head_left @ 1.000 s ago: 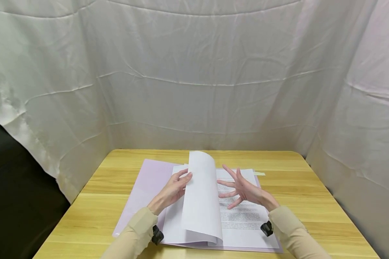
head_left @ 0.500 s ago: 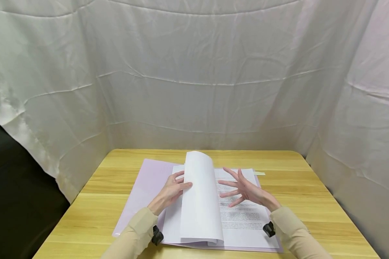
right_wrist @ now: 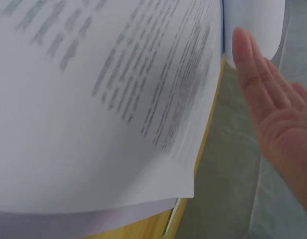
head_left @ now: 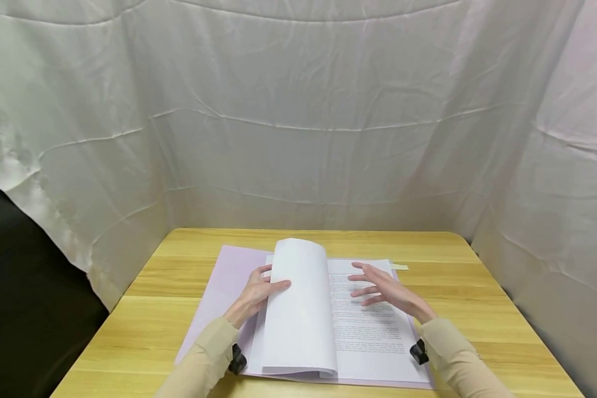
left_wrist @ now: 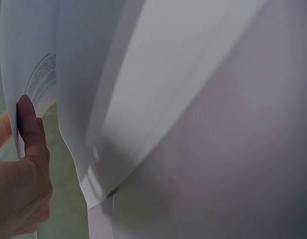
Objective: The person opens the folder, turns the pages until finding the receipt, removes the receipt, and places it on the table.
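A purple folder [head_left: 231, 273] lies open on the wooden table with white sheets in it. My left hand [head_left: 251, 296] pinches the free edge of a curled sheet [head_left: 298, 315], thumb on top and fingers beneath. In the left wrist view, the left hand [left_wrist: 21, 184] holds that sheet's edge, and some print shows on its underside. To the right, a printed page [head_left: 363, 331] lies flat. Over its upper part is my right hand [head_left: 385, 287], fingers spread and holding nothing. The right wrist view has the right hand [right_wrist: 277, 104] with its fingers extended near the curled sheet.
A small pale tab [head_left: 399, 267] sticks out past the folder's upper right edge. The wooden table [head_left: 477, 331] extends on both sides of the folder. Grey cloth [head_left: 298, 110] hangs behind and at the sides, with black material [head_left: 30, 298] at the lower left.
My left hand has drawn the curled sheet leftward and lower, and its thumb now lies on the sheet's upper face. My right hand has shifted slightly right, its fingers less widely spread.
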`<state>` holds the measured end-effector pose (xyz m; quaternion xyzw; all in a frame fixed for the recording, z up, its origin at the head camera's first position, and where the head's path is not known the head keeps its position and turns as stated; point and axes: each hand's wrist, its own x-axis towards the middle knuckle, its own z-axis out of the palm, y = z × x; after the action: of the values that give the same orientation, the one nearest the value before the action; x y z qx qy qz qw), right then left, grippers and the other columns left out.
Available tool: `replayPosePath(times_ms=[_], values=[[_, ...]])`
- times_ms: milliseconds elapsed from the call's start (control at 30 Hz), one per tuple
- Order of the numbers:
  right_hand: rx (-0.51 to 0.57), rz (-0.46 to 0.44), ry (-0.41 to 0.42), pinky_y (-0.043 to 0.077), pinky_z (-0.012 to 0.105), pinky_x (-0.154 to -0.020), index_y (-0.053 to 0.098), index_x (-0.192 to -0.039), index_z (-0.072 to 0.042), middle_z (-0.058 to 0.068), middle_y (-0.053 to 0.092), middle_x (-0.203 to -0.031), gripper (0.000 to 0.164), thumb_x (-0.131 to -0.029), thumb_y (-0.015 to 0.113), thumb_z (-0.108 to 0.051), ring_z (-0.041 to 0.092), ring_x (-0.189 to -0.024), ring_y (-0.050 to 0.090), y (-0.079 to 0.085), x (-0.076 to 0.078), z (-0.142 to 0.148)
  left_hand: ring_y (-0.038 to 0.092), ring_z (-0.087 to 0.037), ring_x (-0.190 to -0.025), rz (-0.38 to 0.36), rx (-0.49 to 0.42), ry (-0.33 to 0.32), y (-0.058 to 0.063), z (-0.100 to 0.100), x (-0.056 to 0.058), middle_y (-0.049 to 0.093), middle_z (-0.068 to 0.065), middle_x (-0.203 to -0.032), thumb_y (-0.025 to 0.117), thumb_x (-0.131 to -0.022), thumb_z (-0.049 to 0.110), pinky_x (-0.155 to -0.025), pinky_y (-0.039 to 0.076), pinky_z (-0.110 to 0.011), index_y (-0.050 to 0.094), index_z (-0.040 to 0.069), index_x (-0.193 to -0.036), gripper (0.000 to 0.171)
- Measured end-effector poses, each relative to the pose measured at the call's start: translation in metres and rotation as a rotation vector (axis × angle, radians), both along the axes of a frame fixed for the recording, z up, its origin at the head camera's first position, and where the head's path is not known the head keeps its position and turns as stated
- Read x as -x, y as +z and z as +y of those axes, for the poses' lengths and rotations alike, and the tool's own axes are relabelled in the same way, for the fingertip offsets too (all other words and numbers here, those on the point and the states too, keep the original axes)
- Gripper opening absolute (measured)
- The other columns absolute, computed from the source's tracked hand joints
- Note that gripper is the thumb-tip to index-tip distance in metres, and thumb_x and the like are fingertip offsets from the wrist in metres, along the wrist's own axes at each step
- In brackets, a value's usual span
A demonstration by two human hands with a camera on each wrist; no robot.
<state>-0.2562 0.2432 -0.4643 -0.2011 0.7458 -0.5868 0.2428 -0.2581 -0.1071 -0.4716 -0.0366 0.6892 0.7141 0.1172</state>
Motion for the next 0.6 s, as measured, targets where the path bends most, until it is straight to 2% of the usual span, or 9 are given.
replayPosePath(times_ms=[167,367,600], values=[[-0.05,0.053,-0.104,0.056,0.05,-0.101,0.02,-0.159,-0.004,0.035,0.037,-0.154,0.062,-0.109,0.042,-0.034,0.046,-0.125,0.06,-0.006,0.003,0.009,0.072,-0.031,-0.095,0.017,0.095,0.024,-0.004,-0.008,0.002,0.054,-0.037,-0.135,0.082,-0.08,0.005,-0.081,0.063,-0.042,0.029,-0.007,-0.149,0.087],[-0.053,0.083,-0.168,0.057,0.046,-0.099,0.021,-0.156,0.005,0.039,0.04,-0.15,0.061,-0.108,0.046,-0.023,0.047,-0.121,0.061,-0.016,0.009,0.021,0.064,-0.046,-0.114,0.038,0.226,0.03,-0.007,-0.018,0.004,0.049,-0.04,-0.14,0.083,-0.08,0.009,-0.093,0.059,-0.05,0.027,-0.008,-0.149,0.091],[-0.073,0.117,-0.265,0.057,0.045,-0.099,0.027,-0.152,0.008,0.039,0.048,-0.143,0.061,-0.104,0.054,-0.017,0.041,-0.12,0.063,-0.021,0.014,0.028,0.059,-0.048,-0.122,0.073,0.376,0.014,-0.009,-0.025,0.005,0.049,-0.038,-0.143,0.081,-0.082,0.012,-0.103,0.051,-0.056,0.027,-0.005,-0.149,0.088]])
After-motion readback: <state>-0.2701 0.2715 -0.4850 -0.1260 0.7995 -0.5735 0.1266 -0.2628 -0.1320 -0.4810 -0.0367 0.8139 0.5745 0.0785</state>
